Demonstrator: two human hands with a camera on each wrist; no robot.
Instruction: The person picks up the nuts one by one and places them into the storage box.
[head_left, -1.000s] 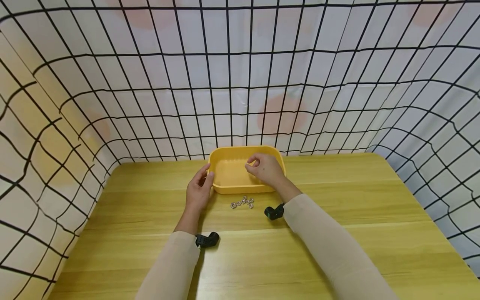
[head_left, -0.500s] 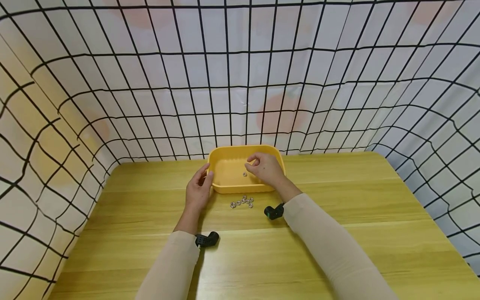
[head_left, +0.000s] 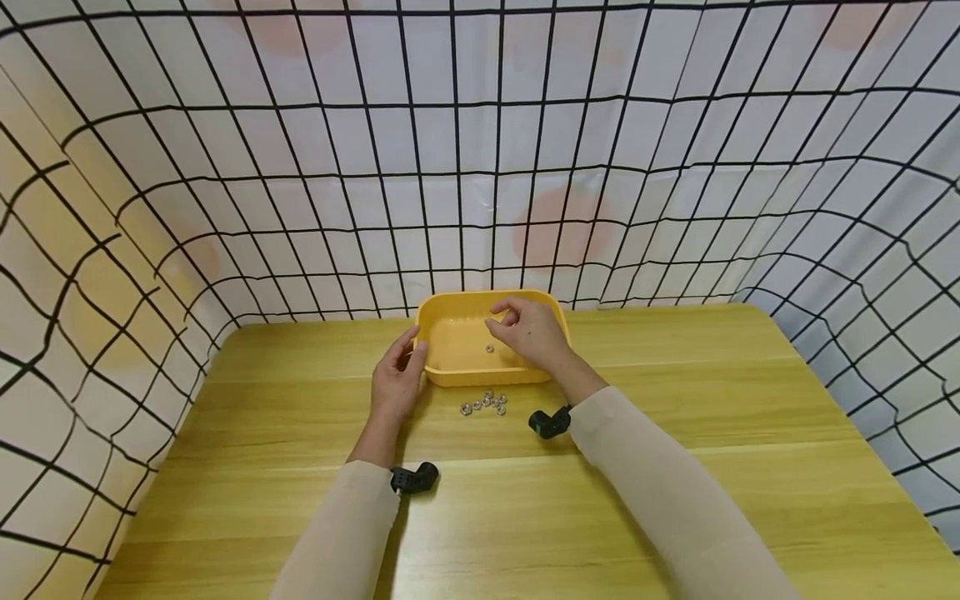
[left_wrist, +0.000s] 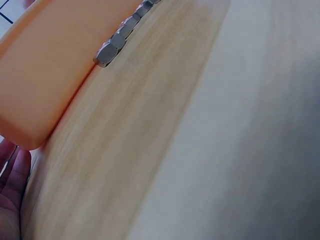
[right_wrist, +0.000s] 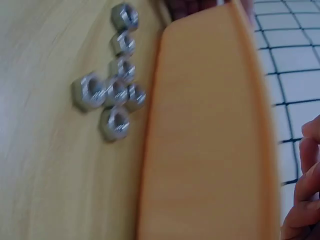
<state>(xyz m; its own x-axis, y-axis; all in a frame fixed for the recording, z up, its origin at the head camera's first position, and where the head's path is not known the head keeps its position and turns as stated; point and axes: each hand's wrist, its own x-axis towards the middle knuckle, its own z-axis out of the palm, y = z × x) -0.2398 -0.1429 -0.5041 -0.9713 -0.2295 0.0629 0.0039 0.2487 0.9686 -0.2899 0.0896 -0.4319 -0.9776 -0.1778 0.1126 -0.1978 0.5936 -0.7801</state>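
Note:
A yellow plastic tray point(head_left: 457, 378) stands near the back of the table, and one small metal nut point(head_left: 490, 348) lies on its floor. My left hand point(head_left: 395, 385) rests against the tray's left end, its thumb by the front corner and its fingers along the outside. Over the tray's right half hovers my right hand point(head_left: 531, 333), thumb and index finger apart with nothing visible between them. Several hex nuts point(head_left: 486, 402) are grouped on the wood just in front of the tray; the right wrist view shows these nuts point(right_wrist: 120, 70) close together, one larger point(right_wrist: 89, 92).
The wooden table point(head_left: 480, 517) extends to both sides and toward me. Black netting point(head_left: 495, 175) over pale sheeting rises behind the table and along both sides. A black wrist camera point(head_left: 415, 478) sits on my left wrist, another camera point(head_left: 550, 422) on the right.
A nut has appeared on the tray floor below my right hand. That hand has since lifted slightly, its fingertips spreading. My left hand stays at the tray's end.

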